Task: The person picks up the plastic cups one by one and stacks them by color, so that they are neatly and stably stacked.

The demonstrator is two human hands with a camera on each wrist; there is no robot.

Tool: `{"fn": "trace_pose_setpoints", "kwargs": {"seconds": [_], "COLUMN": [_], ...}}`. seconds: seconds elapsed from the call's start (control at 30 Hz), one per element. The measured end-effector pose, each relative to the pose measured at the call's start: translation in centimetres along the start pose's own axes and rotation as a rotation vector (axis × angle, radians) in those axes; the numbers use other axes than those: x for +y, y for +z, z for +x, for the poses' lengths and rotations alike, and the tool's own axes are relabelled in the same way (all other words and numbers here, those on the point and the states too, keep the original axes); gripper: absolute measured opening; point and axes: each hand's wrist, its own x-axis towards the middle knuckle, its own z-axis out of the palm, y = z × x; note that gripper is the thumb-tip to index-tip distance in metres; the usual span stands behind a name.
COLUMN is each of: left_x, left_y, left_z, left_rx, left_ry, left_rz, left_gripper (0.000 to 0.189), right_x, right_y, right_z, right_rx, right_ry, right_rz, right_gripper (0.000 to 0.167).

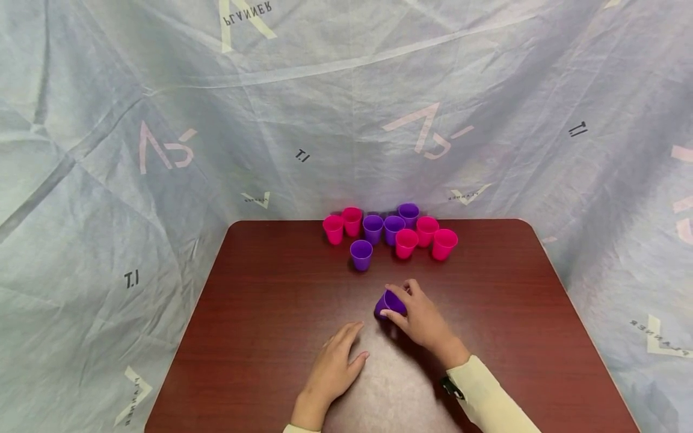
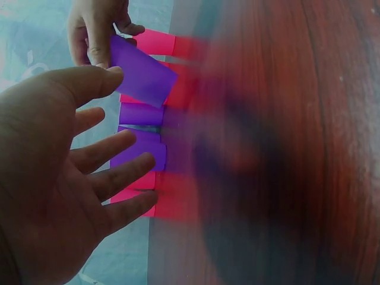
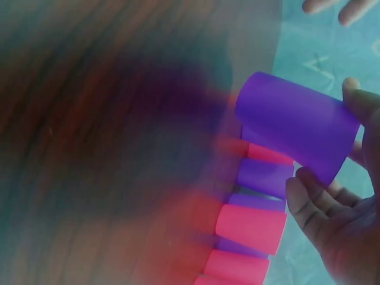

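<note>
At the middle of the desk (image 1: 260,288): holding a purple cup (image 1: 393,304) in the right hand (image 1: 425,320), tilted, pinched near its wider, open end between thumb and fingers. Contact between base and desk: cannot tell. To the left of this cup and slightly nearer to the wearer: left hand (image 1: 332,364), fingers released, extended and spread in the left wrist view, near the cup but apart from it. Along the far part of the desk: counted five pink cups (image 1: 406,245) and four more purple cups (image 1: 372,230), all upright in a loose cluster, with two pink at the left end and three toward the right. Noted one purple set forward of the rest. Beyond the far edge: pale grey cloth (image 1: 346,120), printed with letters. At the right wrist: cream sleeve (image 1: 489,394) and dark band (image 1: 452,388).
</note>
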Motion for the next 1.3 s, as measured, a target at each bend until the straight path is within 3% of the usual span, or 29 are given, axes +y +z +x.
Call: {"fn": "trace_pose_setpoints", "kwargs": {"seconds": [0.23,0.57,0.83,1.03,1.3], "left_x": [0.4,0.2,0.6,0.1,-0.3], "left_y": [0.2,0.7,1.2,1.3,2.4], "left_z": [0.3,0.7,1.5,1.8,3.2], "left_rx": [-0.073,-0.039,-0.114,-0.087,-0.045], "left_ry": [-0.070,-0.045,-0.076,-0.114,-0.111], "left_rz": [-0.068,-0.061,-0.148,-0.158,-0.226], "left_gripper": [0.066,0.073,0.077,0.079,0.078], "right_x": [-1.0,-2.4,-2.3,-2.5,-2.7], "right_y": [1.3,2.4,3.3,3.6,3.0], "right_z": [-0.3,-0.2,-0.5,0.1,1.0], "right_rx": [-0.037,-0.018,0.014,0.017,0.007], "right_ry": [-0.008,-0.054,-0.042,-0.087,-0.065], "right_rz": [0.017,0.007,-0.001,-0.005,-0.027], "right_gripper": [0.061,0.062,0.063,0.062,0.059]}}
